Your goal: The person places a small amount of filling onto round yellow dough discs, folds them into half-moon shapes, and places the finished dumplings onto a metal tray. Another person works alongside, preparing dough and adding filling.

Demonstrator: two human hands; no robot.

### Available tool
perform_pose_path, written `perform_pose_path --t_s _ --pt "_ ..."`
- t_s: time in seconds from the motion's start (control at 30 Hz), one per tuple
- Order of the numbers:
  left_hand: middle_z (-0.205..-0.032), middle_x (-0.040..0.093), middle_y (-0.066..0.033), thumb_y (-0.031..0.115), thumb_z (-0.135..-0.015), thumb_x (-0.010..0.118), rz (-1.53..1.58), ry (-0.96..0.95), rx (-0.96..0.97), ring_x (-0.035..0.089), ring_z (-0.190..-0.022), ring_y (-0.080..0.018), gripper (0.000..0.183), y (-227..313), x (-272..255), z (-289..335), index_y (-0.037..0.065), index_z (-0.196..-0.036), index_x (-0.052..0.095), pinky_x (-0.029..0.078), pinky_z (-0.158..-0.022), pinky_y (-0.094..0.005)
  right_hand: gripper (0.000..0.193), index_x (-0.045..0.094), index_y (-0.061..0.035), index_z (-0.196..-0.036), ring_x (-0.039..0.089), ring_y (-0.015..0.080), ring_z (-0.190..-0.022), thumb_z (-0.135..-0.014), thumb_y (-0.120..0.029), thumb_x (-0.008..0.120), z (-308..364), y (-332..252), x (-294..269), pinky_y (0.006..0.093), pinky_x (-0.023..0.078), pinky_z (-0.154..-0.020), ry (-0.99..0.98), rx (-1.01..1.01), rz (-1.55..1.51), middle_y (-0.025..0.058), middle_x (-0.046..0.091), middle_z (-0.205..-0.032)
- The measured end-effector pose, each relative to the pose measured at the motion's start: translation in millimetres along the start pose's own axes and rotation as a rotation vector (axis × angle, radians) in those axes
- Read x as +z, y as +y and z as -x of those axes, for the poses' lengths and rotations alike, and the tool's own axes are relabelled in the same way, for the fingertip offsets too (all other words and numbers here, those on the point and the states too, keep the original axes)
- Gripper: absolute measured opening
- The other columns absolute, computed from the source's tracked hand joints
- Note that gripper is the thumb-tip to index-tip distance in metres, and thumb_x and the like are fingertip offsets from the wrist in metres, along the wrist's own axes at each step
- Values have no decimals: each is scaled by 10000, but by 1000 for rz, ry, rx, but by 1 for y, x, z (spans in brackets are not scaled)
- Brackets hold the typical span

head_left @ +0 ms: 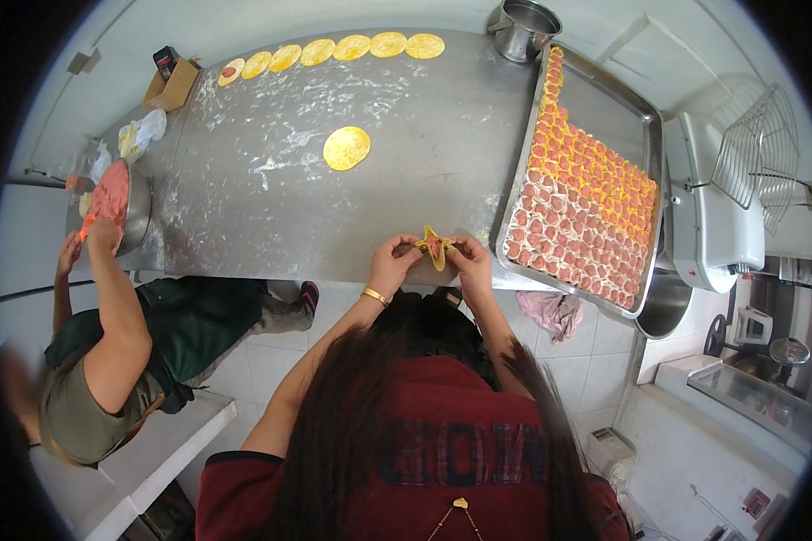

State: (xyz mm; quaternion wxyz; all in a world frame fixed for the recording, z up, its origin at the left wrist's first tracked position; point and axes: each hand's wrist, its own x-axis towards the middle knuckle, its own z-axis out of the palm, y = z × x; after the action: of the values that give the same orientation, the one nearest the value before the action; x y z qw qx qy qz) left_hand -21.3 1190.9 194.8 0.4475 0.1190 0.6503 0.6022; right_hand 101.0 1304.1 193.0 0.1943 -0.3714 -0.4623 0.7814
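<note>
At the near edge of the steel table, my left hand (394, 261) and my right hand (468, 261) pinch the two sides of a yellow dumpling wrapper (436, 247). Its edges are drawn up around pink meat filling, and the top is still open. Beyond my hands lies a flat round yellow wrapper (346, 148). Several more wrappers (318, 52) form a row along the far edge; the leftmost (231, 72) carries a dab of meat. To my right, a large metal tray (613, 104) holds rows of open-topped dumplings (573, 198).
On the left a co-worker (108, 361) works at a metal bowl (139, 212) of pink meat (111, 191) with an orange-handled tool (87, 227). A metal pot (523, 32) stands by the tray's far corner. Cardboard box (171, 86) and plastic bag (143, 132) sit far left.
</note>
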Motion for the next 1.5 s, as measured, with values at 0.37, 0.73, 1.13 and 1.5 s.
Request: perform_pose_path --t_s 0.37,0.73,1.13,1.5 --pt "-1037 565 -64 15 -852 588 391 -77 42 578 -932 -135 241 13 3 7 3 -1076 500 532 -818 -289 294 578 18 -1094 594 124 -929 -803 34 611 5 -10 -3 246 462 -824 -8 -102 83 54 641 -961" --pt "-990 638 -84 -30 -727 657 -523 -46 444 628 -861 -153 217 1 1 -5 13 -905 542 527 -759 -274 379 593 15 -1061 633 165 -892 -694 88 650 5 -16 -7 279 510 -800 -55 -308 439 67 625 -966" --pt "-857 651 -84 24 -710 714 -565 -119 325 654 -770 -188 367 16 17 0 60 -1042 564 535 -691 -290 326 612 1 -997 638 228 -754 -679 73 631 1 -24 -14 291 515 -669 -33 -499 947 118 601 -855" --pt "-878 622 -102 33 -681 744 -627 -179 391 653 -757 -206 351 6 21 -6 26 -999 596 539 -697 -301 243 604 -25 -918 574 362 -814 -693 50 552 9 -23 -12 421 469 -707 22 -439 988 153 572 -889"
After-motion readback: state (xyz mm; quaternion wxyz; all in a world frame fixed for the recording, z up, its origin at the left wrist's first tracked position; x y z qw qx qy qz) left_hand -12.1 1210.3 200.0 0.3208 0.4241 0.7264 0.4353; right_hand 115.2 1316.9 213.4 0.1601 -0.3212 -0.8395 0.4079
